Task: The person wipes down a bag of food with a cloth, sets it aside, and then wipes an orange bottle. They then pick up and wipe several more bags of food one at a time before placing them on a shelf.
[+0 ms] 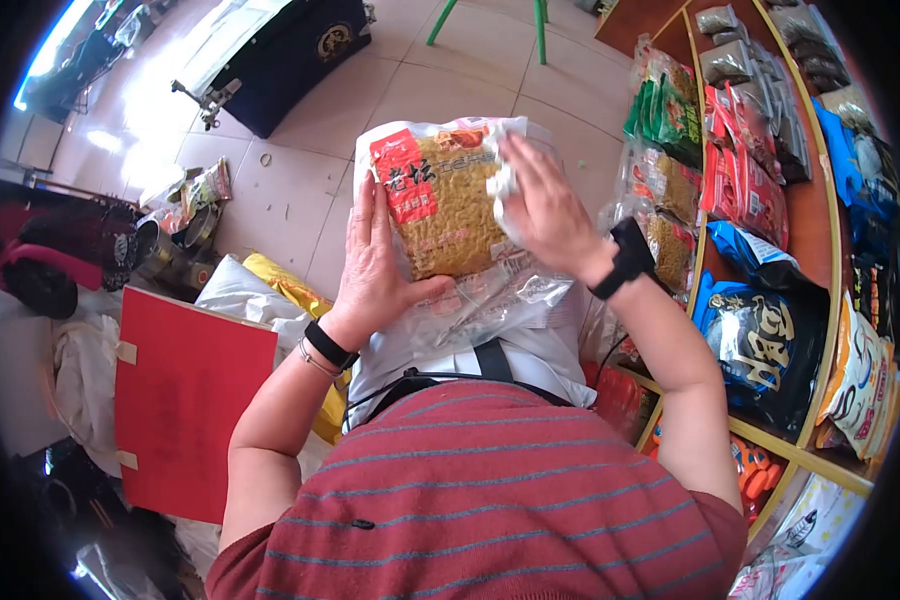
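A clear plastic bag of instant noodles [448, 215], with a yellow-brown noodle block and red printed label, is in front of me. It rests on a white bag [370, 360] that stands against my body. My left hand [370, 270] grips its left side, fingers along the edge and thumb across the lower front. Pressed to the upper right of the pack is a crumpled white cloth or tissue [502, 185], under the fingers of my right hand [550, 205]. Loose clear wrapping [510, 300] bunches below the noodle block.
Wooden shelves [828, 235] at my right hold several packaged goods, with more noodle packs [670, 190] hanging beside them. A red board [198, 400] stands at the left near a yellow bag [280, 283]. Beyond, a dark box [290, 65] and green stool legs [540, 35] stand on the tiled floor.
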The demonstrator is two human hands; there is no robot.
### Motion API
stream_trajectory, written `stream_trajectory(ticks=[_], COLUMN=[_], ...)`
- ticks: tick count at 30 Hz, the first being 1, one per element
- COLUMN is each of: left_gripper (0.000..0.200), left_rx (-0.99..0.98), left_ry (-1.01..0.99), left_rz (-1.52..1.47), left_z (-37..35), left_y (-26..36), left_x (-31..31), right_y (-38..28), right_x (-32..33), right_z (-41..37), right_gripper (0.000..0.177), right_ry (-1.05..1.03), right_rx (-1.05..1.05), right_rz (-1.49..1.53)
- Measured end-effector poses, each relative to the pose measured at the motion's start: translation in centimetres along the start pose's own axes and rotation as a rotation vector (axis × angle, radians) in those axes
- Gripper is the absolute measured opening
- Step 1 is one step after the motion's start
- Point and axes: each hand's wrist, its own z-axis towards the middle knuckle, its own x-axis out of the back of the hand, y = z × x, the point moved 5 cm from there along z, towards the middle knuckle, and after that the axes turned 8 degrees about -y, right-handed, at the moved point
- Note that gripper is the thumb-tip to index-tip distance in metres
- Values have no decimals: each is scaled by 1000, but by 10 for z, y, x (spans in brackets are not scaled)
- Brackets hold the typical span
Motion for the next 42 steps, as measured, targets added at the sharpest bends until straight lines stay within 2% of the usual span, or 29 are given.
stream_trajectory(ticks=[2,4,6,8,10,12,13,14,16,17,19,20,22,23,25,26,28,30,31,33,34,37,40,42], left_gripper=[147,148,146,145,145,144,144,144,147,147,147,147,146,146,145,144,143,143,142,142,142,142,142,142], left_rx=[-13,-11,-17,-45,-69,-3,-17,-19,-3,-5,1,5,-6,-7,0,10,9,0,-7,-15,-14,-16,-19,-24], left_ry=[-2,5,-3,-14,-15,-5,-4,1,0,1,0,-3,-21,-34,-29,-22,-10,-3,1,6,2,-6,-7,-5], left_rz=[15,33,45,73,94,33,45,43,25,23,20,18,53,87,100,109,117,119,119,115,105,98,112,126], left_z=[2,2,0,-2,-3,-4,-3,-2,-1,-1,-1,-2,0,-1,-5,-7,-6,-5,-5,-5,-4,-2,-2,-4], left_y=[-1,-1,-1,-7,-6,-3,-2,-1,0,-1,-2,-3,-3,-3,-7,-9,-3,1,2,2,1,1,-2,-4], left_x=[-2,-1,-1,-3,-3,-3,-1,-1,-1,-2,-4,-5,-5,-5,-8,-7,-1,1,1,2,1,0,-2,-4], right_y=[10,-6,-56,-77,-82,-68,-58,-26,0,1,-13,-37,-71,-72,-83,-77,-49,-13,-1,23,19,-12,-49,-58], right_x=[-12,-19,-30,-51,-45,-37,-20,-9,-6,-10,-39,-43,-57,-60,-56,-50,-38,-11,-8,-2,-3,-11,-22,-26], right_z=[23,39,38,20,15,17,33,48,65,72,88,92,98,99,98,95,93,81,69,46,37,-3,-33,-43], right_gripper=[57,57,59,66,66,63,55,42,30,30,26,27,27,27,27,28,30,28,28,40,40,69,66,65], right_ry=[45,83,-43,-116,-163,-186,-104,83,-15,-12,-157,-123,-33,-31,124,98,-163,-180,-182,60,59,23,-152,-207], right_rx=[-3,7,291,442,478,523,509,203,19,20,92,94,237,235,375,383,284,17,13,-49,-54,90,246,308], right_rz=[-9,-11,-259,-215,-166,-133,-143,-143,-97,-98,-261,-289,-239,-240,-149,-121,-183,-86,-89,61,58,-16,-212,-203])
